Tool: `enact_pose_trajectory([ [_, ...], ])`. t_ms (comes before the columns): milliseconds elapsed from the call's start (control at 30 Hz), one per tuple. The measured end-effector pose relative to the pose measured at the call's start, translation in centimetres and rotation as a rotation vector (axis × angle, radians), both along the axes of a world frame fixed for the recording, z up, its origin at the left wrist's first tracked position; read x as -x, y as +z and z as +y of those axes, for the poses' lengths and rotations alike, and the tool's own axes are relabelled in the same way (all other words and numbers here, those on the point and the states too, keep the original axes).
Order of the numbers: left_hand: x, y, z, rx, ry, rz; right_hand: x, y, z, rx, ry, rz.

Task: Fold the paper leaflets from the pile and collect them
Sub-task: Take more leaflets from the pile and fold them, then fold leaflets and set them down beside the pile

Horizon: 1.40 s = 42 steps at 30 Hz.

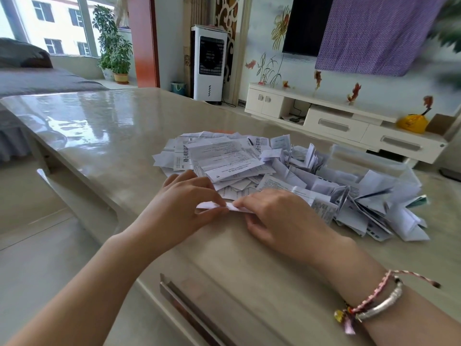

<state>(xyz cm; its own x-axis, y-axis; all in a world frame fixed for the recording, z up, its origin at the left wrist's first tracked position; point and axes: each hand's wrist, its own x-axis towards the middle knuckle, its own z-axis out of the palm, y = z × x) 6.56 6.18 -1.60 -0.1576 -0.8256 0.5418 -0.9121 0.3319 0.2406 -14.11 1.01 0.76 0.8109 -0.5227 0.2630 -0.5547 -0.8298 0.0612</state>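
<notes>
Both hands are on one leaflet [225, 207], which lies on the table [124, 126] just on my side of the pile [224, 158] and touching its near edge. My left hand [184, 203] pinches the leaflet's left end between thumb and curled fingers, and my right hand [279, 216] pinches the right part the same way, fingertips meeting almost in the middle; my hands cover most of the paper, so I cannot tell how many folds it already has. I judge I am in the middle of a fold, narrowing the strip. To do it well I should line the two long edges up before I press, since thin printed paper like this skews easily and a crooked fold only gets worse with the next one. Then I would hold one end flat on the table and run a fingertip of the other hand along the crease from the middle outward, so it lies flat rather than springing open. I should keep the leaflet clear of the pile, or a loose sheet may slip under and get folded in. Right of the pile lie the folded leaflets [374, 203], spilling around a clear box [369, 161] behind them, and I judge this one goes there once creased; plenty of flat sheets remain in the pile.
</notes>
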Motion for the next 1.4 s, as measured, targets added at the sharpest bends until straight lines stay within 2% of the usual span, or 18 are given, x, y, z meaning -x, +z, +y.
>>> enact_pose_trajectory([
  [133, 0.5, 0.3, 0.3, 0.132, 0.026, 0.02, 0.1, -0.2, -0.1, -0.1, -0.021, -0.161],
  [267, 1.4, 0.8, 0.7, 0.221, 0.091, 0.181, -0.1, -0.4, -0.1, -0.311, -0.067, -0.417],
  [433, 2.4, 0.5, 0.3, 0.137, 0.043, 0.501, -0.5, 0.0, 0.2, -0.633, -0.021, -0.626],
  [567, 3.2, 0.5, 0.3, -0.02, -0.027, 0.648, -0.7, 0.2, 0.1, -0.787, 0.045, -0.745],
  [700, 3.4, 0.7, 0.5, -0.067, -0.062, 0.707, -0.7, 0.2, 0.1, -0.829, 0.035, -0.791],
  [900, 3.1, 1.3, 0.4, -0.182, -0.072, 0.936, -0.7, 0.4, -0.3, -0.691, -0.133, -0.913],
  [1067, 3.1, 2.1, 0.9, -0.292, -0.164, 1.202, -0.4, 0.7, -0.3, -0.805, -0.137, -0.843],
  [1200, 3.5, 2.6, 1.3, -0.369, -0.214, 1.308, -0.5, 0.9, -0.3, -0.929, -0.072, -0.922],
  [1400, 4.0, 2.7, 1.4, -0.345, -0.188, 1.31, -0.4, 0.8, -0.7, -1.125, -0.081, -0.98],
])
